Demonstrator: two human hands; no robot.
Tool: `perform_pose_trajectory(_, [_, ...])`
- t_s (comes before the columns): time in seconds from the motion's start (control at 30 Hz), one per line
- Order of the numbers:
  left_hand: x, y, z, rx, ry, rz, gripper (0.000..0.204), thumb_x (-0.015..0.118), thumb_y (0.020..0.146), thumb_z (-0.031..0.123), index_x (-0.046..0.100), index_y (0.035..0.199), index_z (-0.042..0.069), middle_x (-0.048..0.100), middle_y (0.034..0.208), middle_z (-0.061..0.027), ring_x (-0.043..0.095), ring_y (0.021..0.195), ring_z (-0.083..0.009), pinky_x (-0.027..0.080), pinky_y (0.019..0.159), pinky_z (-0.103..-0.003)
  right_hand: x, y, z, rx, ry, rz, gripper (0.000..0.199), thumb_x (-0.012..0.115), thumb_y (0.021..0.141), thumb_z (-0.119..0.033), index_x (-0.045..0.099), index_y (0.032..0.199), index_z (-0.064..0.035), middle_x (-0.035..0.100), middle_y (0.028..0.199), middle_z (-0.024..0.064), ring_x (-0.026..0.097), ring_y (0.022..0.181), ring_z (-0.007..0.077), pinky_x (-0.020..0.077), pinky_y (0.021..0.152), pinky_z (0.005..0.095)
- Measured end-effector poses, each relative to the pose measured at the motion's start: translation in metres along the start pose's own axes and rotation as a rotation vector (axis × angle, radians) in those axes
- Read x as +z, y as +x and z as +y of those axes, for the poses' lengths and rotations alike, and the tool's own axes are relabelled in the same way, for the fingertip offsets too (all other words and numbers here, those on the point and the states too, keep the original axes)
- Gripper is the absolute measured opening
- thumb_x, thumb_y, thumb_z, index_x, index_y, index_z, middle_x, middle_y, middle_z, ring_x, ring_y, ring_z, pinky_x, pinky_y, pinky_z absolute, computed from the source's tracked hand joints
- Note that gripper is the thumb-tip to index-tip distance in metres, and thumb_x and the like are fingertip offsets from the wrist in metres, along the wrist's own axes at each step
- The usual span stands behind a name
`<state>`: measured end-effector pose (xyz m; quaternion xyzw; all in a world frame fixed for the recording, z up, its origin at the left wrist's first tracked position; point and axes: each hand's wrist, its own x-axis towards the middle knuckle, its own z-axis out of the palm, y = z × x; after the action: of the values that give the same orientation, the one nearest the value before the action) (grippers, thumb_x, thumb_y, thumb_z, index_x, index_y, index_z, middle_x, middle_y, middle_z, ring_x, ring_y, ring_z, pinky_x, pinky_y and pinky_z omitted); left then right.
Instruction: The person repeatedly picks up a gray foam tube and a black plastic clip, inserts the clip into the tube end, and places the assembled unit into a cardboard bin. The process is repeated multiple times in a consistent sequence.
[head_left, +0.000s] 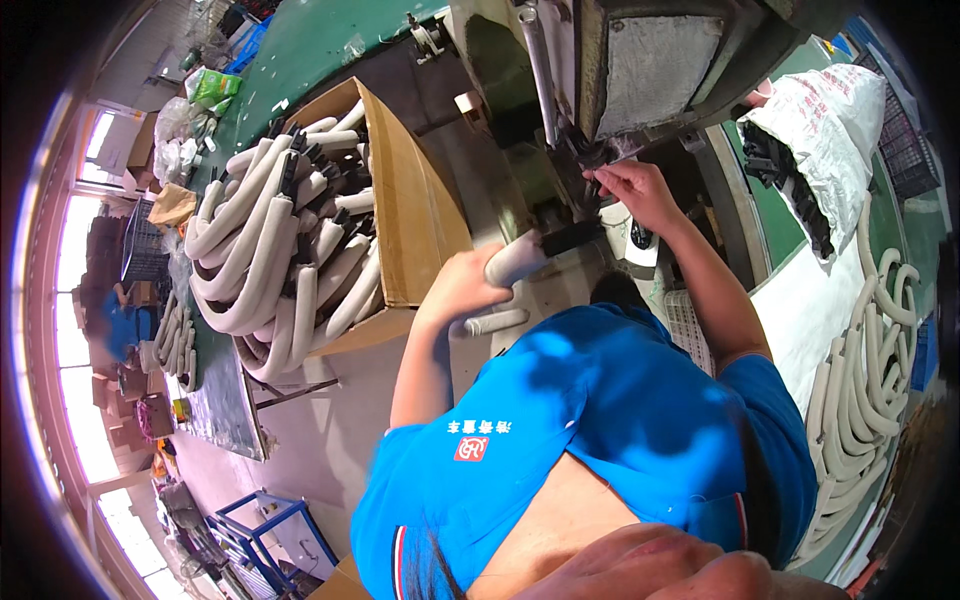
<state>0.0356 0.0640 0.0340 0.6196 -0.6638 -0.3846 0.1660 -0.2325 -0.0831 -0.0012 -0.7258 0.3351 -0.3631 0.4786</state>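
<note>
My left hand [463,288] is closed round a curved tube with a beige sleeve [515,260]. The tube's black end [572,238] points toward the machine [560,190] in front of me. The left hand is slightly blurred. Up at the machine's dark head, my right hand [638,193] has its thumb and fingers pressed together. Whatever lies between those fingertips is too small and dark to name. Below the left hand shows another beige-sleeved length [497,322], which may be the same tube's other end.
To the left, a cardboard box [415,195] is heaped with beige-sleeved tubes [270,235] on a green table [300,50]. On the right, a white sack [825,125] spills black parts [790,170]. More beige tubes [850,420] lie beyond my right arm. A blue metal frame [275,530] stands lower left.
</note>
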Motion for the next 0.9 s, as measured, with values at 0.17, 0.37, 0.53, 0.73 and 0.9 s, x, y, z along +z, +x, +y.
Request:
perform_pose_trajectory(0.17, [0.015, -0.034, -0.016, -0.127, -0.085, 0.094, 0.039, 0.068, 0.06, 0.023, 0.06, 0.094, 0.005, 0.064, 0.084, -0.0174, 0.062, 0.081, -0.0339, 0.049, 0.075, -0.038, -0.007, 0.006, -0.003, -0.507, -0.725, 0.048, 0.019, 0.064, 0.08, -0.006, 0.066, 0.099, -0.0057, 0.065, 0.086, 0.009, 0.064, 0.074, 0.0262, 0.0529, 0.064, 0.0333])
perform_pose_trajectory(0.37, [0.024, -0.034, 0.012, -0.135, -0.125, 0.103, 0.04, 0.068, 0.06, 0.023, 0.059, 0.094, 0.004, 0.063, 0.082, -0.0195, 0.062, 0.08, -0.0345, 0.049, 0.073, -0.039, -0.041, -0.006, -0.021, -0.43, -0.993, 0.086, 0.017, 0.061, 0.085, -0.011, 0.064, 0.101, -0.0047, 0.065, 0.087, 0.0086, 0.064, 0.076, 0.0227, 0.0519, 0.066, 0.0304])
perform_pose_trajectory(0.53, [0.046, -0.008, 0.068, -0.039, 0.167, -0.022, 0.039, 0.067, 0.061, 0.021, 0.058, 0.096, 0.007, 0.064, 0.083, -0.0194, 0.062, 0.079, -0.0379, 0.051, 0.068, -0.042, -0.036, -0.052, -0.051, -0.054, 0.312, -0.197, 0.042, 0.039, 0.099, -0.036, 0.062, 0.102, -0.0004, 0.066, 0.093, 0.0083, 0.062, 0.094, 0.0158, 0.048, 0.083, 0.0293])
perform_pose_trajectory(0.73, [0.104, -0.005, 0.098, 0.282, 0.271, -0.017, 0.03, 0.066, 0.067, 0.023, 0.054, 0.091, 0.008, 0.062, 0.073, -0.0142, 0.061, 0.07, -0.036, 0.049, 0.06, -0.045, -0.039, -0.127, -0.066, 0.163, 0.305, -0.351, 0.029, 0.047, 0.096, -0.025, 0.063, 0.096, -0.0009, 0.063, 0.093, 0.0086, 0.059, 0.084, 0.0147, 0.0464, 0.077, 0.0274])
perform_pose_trajectory(0.9, [0.134, 0.003, 0.113, 0.325, 0.185, -0.093, 0.029, 0.064, 0.068, 0.023, 0.055, 0.091, 0.008, 0.062, 0.072, -0.0144, 0.061, 0.069, -0.0363, 0.048, 0.059, -0.045, -0.034, -0.157, -0.045, 0.093, 0.253, -0.204, 0.023, 0.05, 0.095, -0.02, 0.06, 0.083, -0.0027, 0.057, 0.083, 0.0073, 0.053, 0.071, 0.013, 0.0415, 0.062, 0.0255])
